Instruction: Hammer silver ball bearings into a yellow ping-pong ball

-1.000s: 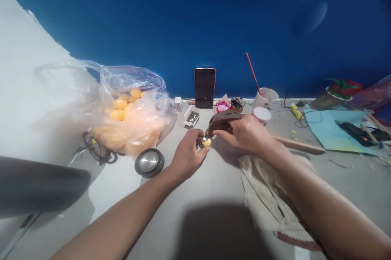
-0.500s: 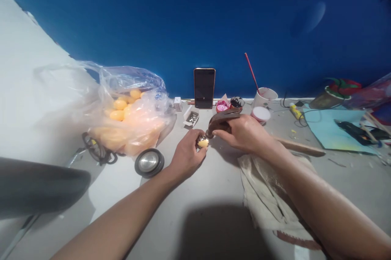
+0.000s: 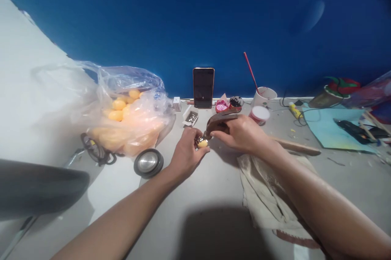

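Observation:
A small yellow plastic egg [image 3: 203, 144], its upper side covered with shiny metal tacks, is gripped between the thumb and fingers of my left hand [image 3: 187, 153]. My right hand [image 3: 241, 132] is closed around the dark head of a hammer [image 3: 218, 121]. Its wooden handle runs out to the right beneath my forearm. The rounded end of the hammer head is against or very near the studded top of the egg; exact contact cannot be made out. Just behind my left hand stands a little open box [image 3: 191, 118] of shiny tacks.
A clear plastic bag [image 3: 131, 130] of yellow eggs lies left, beside a round metal-topped lid [image 3: 148, 163]. A phone [image 3: 203, 88] leans on the blue wall. A white cup [image 3: 264, 96] and lidded jar [image 3: 259, 115] stand right, behind a cloth [image 3: 269, 191].
The hammer and my right hand have shifted slightly left, the handle end with them. My left hand still grips the egg, which has tilted a little. The view has shifted slightly.

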`<state>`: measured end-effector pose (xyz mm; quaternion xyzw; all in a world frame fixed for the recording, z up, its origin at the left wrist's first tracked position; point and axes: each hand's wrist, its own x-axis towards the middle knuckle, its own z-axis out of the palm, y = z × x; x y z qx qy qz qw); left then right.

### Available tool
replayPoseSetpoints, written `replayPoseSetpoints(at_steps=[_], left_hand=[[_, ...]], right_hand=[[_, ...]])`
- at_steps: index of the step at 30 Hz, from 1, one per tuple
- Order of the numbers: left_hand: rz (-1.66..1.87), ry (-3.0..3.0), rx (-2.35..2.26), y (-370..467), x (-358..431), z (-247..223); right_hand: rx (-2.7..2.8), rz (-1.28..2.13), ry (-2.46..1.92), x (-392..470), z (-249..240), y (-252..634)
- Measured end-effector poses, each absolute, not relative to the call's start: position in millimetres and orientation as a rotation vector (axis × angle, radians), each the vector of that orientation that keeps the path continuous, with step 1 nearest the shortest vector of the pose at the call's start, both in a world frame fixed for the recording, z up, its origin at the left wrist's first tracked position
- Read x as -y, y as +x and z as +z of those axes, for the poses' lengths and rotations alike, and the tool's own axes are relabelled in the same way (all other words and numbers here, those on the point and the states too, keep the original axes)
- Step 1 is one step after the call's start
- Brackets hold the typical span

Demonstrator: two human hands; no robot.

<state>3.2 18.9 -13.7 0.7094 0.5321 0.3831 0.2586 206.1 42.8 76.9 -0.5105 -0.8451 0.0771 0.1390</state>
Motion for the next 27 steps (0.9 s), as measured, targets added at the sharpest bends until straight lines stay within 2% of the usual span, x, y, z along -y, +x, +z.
replayPoseSetpoints(at_steps=[6,22,27], left_hand=[[1.060,1.931,-1.357,3,-20,-15],[0.912,1.768,-1.499,6,-18,-3],[0.961,1.757,-1.512,6,-18,-5]], right_hand=[[2.420,0.235,-1.483,-43,75,207],[2.398,0.232,-1.478,-42,73,204],[2.386,0.203,-1.484,-42,74,205]])
